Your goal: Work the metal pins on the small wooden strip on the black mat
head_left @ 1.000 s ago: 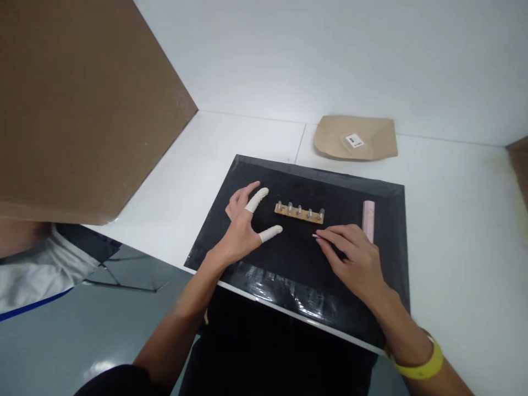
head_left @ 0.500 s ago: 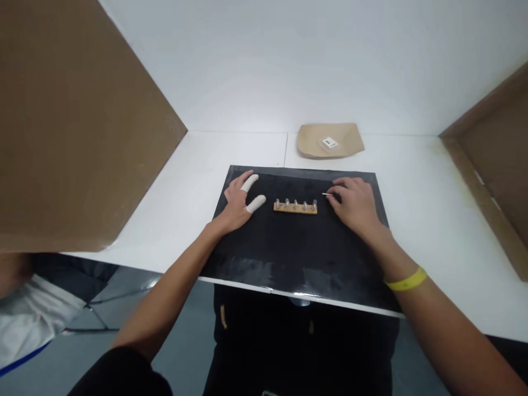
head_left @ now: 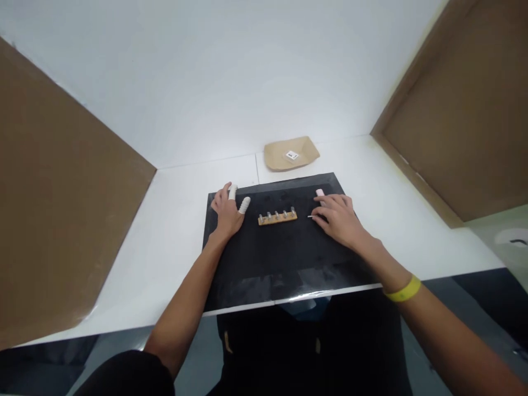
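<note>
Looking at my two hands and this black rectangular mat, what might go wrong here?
The thin white stick pinched in your right hand offers little to hold, so it might slip. Neither that hand nor your left hand touches the narrow tan strip bearing five small silvery pieces, so an accidental nudge could shift it.

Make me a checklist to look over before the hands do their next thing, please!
1. Right grip has the thin white stick: ok, pinched at its fingertips.
2. Left grip free: ok, nothing seen in it.
3. White finger covers on the left thumb and one finger: ok.
4. Wooden strip lying on the black mat: ok.
5. Small clear pieces fixed firmly on the strip: cannot tell.
6. Pink roll untouched by the right grip: cannot tell, fingers overlap it.
</note>
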Demonstrator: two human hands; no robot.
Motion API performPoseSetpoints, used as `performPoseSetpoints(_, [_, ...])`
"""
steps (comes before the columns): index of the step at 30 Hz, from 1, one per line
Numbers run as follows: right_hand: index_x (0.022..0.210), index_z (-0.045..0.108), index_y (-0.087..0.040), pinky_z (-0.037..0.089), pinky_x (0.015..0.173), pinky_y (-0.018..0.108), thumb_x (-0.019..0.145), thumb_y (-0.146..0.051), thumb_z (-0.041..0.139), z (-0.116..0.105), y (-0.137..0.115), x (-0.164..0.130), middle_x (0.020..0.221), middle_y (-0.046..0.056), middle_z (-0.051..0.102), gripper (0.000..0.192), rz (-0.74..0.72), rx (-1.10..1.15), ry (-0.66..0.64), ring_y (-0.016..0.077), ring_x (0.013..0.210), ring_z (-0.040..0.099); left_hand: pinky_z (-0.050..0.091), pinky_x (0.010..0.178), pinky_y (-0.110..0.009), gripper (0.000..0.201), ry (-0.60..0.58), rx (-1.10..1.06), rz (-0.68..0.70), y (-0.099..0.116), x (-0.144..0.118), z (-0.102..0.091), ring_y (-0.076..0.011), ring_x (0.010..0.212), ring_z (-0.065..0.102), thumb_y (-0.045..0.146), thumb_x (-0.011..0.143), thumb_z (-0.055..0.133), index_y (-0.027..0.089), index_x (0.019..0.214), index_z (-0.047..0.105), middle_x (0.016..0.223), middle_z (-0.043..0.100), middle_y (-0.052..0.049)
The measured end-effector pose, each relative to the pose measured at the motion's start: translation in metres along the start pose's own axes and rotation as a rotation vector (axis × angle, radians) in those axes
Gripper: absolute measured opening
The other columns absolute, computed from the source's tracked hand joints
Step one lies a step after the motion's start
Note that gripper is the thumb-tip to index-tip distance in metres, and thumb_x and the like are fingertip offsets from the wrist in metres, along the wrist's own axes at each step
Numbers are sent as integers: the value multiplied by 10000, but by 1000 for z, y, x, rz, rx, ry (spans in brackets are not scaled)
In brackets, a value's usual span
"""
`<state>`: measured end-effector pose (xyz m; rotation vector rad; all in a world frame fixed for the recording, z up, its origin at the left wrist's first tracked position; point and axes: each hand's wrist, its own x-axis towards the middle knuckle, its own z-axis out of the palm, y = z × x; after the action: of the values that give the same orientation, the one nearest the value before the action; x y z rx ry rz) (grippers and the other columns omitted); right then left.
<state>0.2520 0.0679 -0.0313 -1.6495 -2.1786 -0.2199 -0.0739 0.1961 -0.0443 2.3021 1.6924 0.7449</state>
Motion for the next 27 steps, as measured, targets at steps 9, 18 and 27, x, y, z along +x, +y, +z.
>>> performPoseSetpoints(9, [984,782,-223,371,1046,524,991,-218,637,2,7,-6,1313,97,730,146,-67,-2,-68,325,1194,599,241,1234,-686,623,3,61,6,1,1,1,-474,1485,346,551,1020,453,201,1535,482,1671,395,-192])
performPoseSetpoints(18, [1204,740,-260,336,1124,575,1009,-213,589,-35,43,15,1512,81,617,251,-229,86,-35,346,1335,536,242,1244,-667,599,20,116,-44,5,-3,-3,-455,1487,322,514,1015,454,197,1522,486,1675,387,-178])
performPoseSetpoints(27, [1240,719,-201,425,1147,477,872,29,552,-16,81,35,1356,105,711,465,-664,29,-359,279,1307,587,264,1244,-622,592,68,104,-30,8,0,-4,-429,1480,366,535,1005,488,190,1485,506,1647,433,-176])
